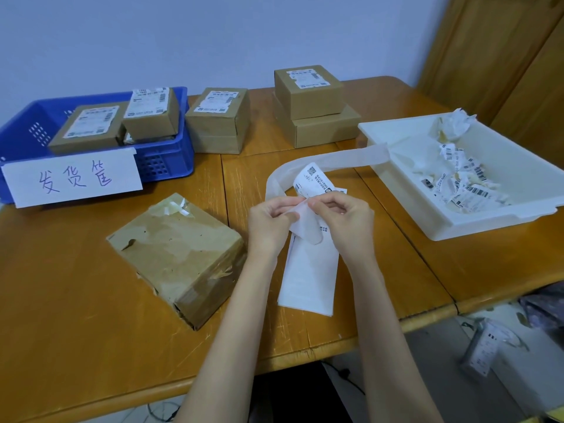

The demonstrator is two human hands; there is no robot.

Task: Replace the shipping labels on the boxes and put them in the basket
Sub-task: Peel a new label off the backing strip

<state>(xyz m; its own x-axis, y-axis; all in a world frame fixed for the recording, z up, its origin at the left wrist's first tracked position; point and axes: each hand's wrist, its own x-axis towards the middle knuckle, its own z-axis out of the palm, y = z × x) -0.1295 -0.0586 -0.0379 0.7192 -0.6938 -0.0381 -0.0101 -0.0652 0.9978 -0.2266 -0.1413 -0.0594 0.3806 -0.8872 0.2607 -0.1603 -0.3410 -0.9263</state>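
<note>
Where heaped, scraps (467, 190) in tray (396, 190)

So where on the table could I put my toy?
Bare wood shows in front of the stripped box, along the near edge. There is also room between the white tray and the near right edge. The back is crowded with boxes and the blue basket; both hands fill the middle.

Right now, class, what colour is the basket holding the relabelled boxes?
Blue. The basket shows best in the head view, at the table's far left.
</note>
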